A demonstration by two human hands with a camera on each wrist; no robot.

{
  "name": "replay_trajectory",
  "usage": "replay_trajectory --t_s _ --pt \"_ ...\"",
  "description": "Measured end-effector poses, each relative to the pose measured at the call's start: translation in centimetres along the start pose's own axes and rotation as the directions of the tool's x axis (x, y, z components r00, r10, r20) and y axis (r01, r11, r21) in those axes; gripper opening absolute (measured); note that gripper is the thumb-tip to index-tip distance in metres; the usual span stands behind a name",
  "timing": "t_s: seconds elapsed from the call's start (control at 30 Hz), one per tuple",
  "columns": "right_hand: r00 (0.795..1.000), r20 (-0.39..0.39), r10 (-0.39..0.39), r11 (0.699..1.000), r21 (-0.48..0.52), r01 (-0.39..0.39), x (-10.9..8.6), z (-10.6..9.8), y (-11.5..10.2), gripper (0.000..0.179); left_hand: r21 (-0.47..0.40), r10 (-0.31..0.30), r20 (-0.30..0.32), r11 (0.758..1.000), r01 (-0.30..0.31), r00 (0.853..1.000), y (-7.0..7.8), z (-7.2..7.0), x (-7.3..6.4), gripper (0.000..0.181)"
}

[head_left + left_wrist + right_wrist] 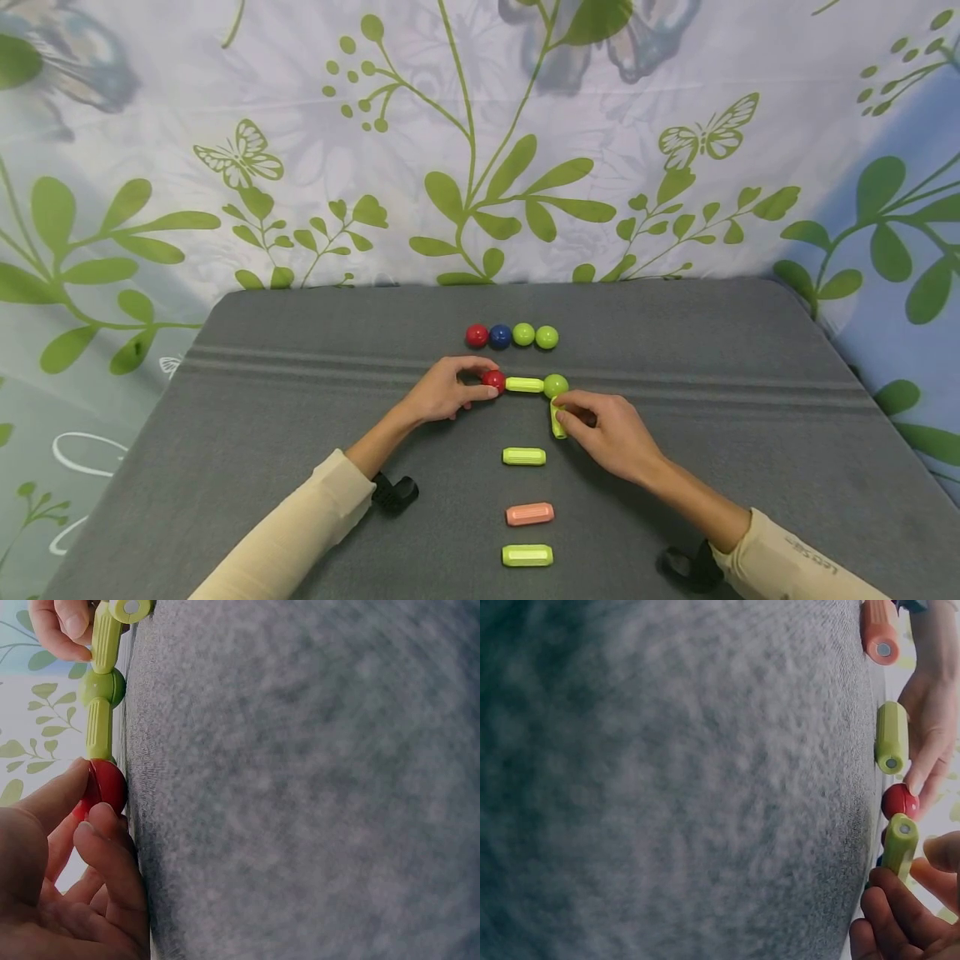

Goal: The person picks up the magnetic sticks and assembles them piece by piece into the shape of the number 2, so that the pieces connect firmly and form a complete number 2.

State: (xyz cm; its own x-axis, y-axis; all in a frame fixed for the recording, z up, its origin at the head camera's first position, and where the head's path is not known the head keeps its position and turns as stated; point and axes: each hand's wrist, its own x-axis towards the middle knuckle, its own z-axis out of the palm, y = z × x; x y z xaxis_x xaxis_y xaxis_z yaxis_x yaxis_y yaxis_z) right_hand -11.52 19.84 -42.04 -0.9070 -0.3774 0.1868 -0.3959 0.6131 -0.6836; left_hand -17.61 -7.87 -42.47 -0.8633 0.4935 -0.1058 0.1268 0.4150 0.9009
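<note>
Left hand (441, 390): thumb and forefinger closed to the width of one glossy red ball (492, 382), pinched between their tips. Right hand (611, 429): fingers curled, parted by little more than the thickness of one yellow-green faceted rod (558, 419) with a silver disc in its end, held at the fingertips; whether the thumb touches it cannot be told. Between the hands: one glossy green ball (556, 385), touching the far end of the held rod, just beyond the right fingertips; one yellow-green ribbed rod (524, 384), lying crosswise from red ball to green ball, touching both. Beyond: a row of four glossy balls, left to right red (477, 336), blue (500, 337), green (523, 334), green (547, 337). Nearer the person: three loose rods, one below another, yellow-green (524, 457), orange-pink (529, 514), yellow-green (527, 555). Support: counter (675, 350) under grey cloth. Behind: white fabric (315, 50) printed with green leaves and butterflies.
</note>
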Motion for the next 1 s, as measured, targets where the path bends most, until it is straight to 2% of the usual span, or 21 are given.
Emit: replay_trajectory --t_s 0.37,0.63,0.83,1.0 --pt "1.0 -0.011 -0.004 1.0 -0.012 0.004 0.1 -0.1 -0.2 0.015 0.002 -0.002 -0.002 1.0 0.002 1.0 0.1 -0.1 0.0 0.035" --pt "0.99 -0.132 -0.045 0.997 -0.06 0.038 0.5 -0.2 -0.3 0.013 0.018 -0.002 -0.005 1.0 0.002 1.0 0.1 -0.1 0.0 0.035" --pt "0.972 -0.217 -0.084 0.995 -0.072 0.07 1.8 -0.4 -0.1 0.012 0.022 -0.002 -0.005 1.0 0.002 1.0 0.1 -0.1 0.0 0.036" --pt "0.974 -0.212 -0.075 0.997 -0.037 0.069 3.6 -0.7 0.2 0.016 0.021 0.003 -0.007 1.0 -0.003 1.0 0.1 -0.1 0.0 0.035"
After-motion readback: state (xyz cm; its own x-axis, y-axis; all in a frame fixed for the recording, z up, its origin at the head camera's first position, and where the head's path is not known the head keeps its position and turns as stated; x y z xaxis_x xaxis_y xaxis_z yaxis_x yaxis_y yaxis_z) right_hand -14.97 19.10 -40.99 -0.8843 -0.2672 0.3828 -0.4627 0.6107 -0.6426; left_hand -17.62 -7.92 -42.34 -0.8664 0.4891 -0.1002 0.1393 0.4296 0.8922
